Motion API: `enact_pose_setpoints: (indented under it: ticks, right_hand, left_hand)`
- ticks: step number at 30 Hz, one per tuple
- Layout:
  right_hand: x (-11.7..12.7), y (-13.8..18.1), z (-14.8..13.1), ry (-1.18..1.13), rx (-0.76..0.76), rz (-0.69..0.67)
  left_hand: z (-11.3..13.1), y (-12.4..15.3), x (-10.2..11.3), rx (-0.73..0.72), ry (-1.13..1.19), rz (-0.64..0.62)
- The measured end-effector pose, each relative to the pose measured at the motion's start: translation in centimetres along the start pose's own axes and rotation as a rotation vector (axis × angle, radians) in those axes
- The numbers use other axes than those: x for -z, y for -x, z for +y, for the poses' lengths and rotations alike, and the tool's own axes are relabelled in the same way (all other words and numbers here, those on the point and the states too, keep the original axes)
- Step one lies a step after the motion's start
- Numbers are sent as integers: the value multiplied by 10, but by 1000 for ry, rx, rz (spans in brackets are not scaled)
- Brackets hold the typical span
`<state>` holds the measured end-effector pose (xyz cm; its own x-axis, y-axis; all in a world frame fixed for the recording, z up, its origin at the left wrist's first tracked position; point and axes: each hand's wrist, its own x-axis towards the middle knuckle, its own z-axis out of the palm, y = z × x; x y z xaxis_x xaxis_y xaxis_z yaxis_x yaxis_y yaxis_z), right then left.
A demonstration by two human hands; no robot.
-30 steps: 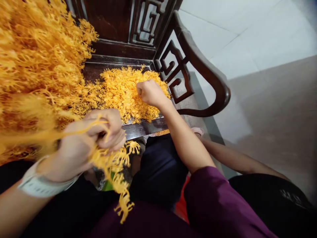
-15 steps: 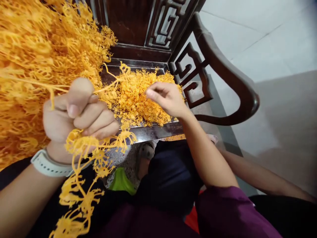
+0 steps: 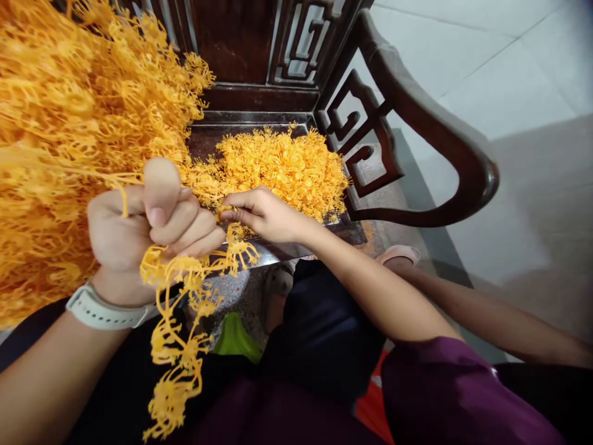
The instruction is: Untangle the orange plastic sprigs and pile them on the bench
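Chair seat (image 3: pixel 204 139) holds a pile of orange fringe (image 3: pixel 282 170). Above its front edge (image 3: pixel 282 250), left hand (image 3: pixel 148 225) grips strands (image 3: pixel 185 266) in a closed fist; right hand (image 3: pixel 266 215) pinches one strand (image 3: pixel 227 211) between fingertips.

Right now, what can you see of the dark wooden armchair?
The dark wooden armchair has a glossy reddish-brown finish. Its back holds a panel of carved geometric lattice, and a curved armrest sweeps forward at the right of the view above an open fretwork side panel. Pale tiles show beyond it. A heap of branching orange strands lies on the seat, and more strands hide the chair's other side.
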<state>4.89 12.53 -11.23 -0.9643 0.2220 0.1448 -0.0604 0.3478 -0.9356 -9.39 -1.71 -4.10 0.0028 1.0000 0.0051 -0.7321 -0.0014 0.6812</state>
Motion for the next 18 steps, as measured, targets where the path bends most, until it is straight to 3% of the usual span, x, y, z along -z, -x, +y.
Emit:
enact_pose_setpoints:
  ticks: [5, 8, 18]
  right_hand:
    - [18, 0, 9, 415, -31, 26]
    - [25, -3, 6, 600, -123, 84]
    - [35, -10, -7, 818, -356, 323]
  left_hand:
    - [-11, 0, -10, 115, -144, 86]
    - [-20, 0, -13, 180, -119, 112]
    - [-29, -2, -14, 229, -98, 186]
